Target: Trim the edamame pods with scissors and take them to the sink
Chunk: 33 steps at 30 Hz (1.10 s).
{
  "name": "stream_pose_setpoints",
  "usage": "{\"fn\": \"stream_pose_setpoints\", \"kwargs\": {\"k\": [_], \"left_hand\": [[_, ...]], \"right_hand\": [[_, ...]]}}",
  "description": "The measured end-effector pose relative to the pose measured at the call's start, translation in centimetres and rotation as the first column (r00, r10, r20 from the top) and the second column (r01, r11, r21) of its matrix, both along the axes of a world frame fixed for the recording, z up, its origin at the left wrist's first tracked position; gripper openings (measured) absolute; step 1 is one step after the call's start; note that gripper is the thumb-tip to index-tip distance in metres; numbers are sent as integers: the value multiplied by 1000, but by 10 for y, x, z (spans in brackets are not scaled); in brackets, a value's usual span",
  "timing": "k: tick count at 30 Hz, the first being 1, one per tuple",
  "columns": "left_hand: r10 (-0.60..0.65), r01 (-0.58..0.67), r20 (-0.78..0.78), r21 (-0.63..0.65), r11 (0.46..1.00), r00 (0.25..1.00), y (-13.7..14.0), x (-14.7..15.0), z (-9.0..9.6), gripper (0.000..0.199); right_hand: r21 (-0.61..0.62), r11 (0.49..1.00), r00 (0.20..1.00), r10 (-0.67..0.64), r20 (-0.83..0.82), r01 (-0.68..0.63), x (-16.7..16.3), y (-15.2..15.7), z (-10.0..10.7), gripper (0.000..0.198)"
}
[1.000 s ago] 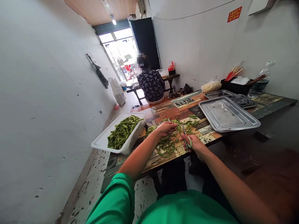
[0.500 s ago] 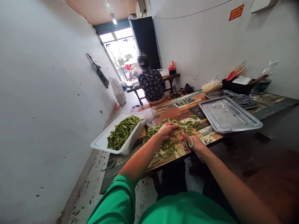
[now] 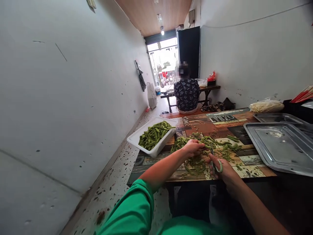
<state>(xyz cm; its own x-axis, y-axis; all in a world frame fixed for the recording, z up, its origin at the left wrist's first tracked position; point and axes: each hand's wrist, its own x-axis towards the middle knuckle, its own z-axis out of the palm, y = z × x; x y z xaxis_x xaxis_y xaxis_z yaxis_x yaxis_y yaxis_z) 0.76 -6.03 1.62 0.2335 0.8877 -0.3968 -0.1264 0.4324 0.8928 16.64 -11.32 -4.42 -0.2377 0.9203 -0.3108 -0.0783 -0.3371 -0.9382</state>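
Note:
Between the fingertips of my left hand (image 3: 193,147) is a green bean pod (image 3: 202,143), its tip pointing toward the scissors. My right hand (image 3: 223,171) is closed around the light green handles of a pair of scissors (image 3: 219,166), whose blades reach up close to the pod. Whether the blades touch it I cannot tell. Loose pods and cut scraps (image 3: 195,163) are spread over the table under and around both hands. On the left, a white plastic tub (image 3: 133,138) holds a heap of green pods (image 3: 155,133).
The patterned table (image 3: 198,122) carries a metal tray (image 3: 264,143) at the right, with another tray, a bag of pale sticks (image 3: 266,106) and a black box of red-tipped skewers behind it. Farther off, a person (image 3: 187,94) sits with their back to me at another table.
My view has swung to the left, so everything appears shifted right and the bottle has left the frame. Both hands keep their holds on the pod and the scissors.

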Motion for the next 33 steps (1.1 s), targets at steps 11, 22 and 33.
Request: {"fn": "stream_pose_setpoints", "kwargs": {"k": [11,22,33], "left_hand": [[237,-122,-291,363,924,927,-8,-22,12,14],[625,-46,-778,628,777,-59,22,-201,78,31],[198,-46,-974,204,978,-111,23,-216,61,51]], "right_hand": [[-17,1000,997,-17,78,19,8,-3,14,50],[-3,998,998,-62,9,62,27,3,1,47],[56,997,998,-52,-26,53,28,-3,-6,49]]}}
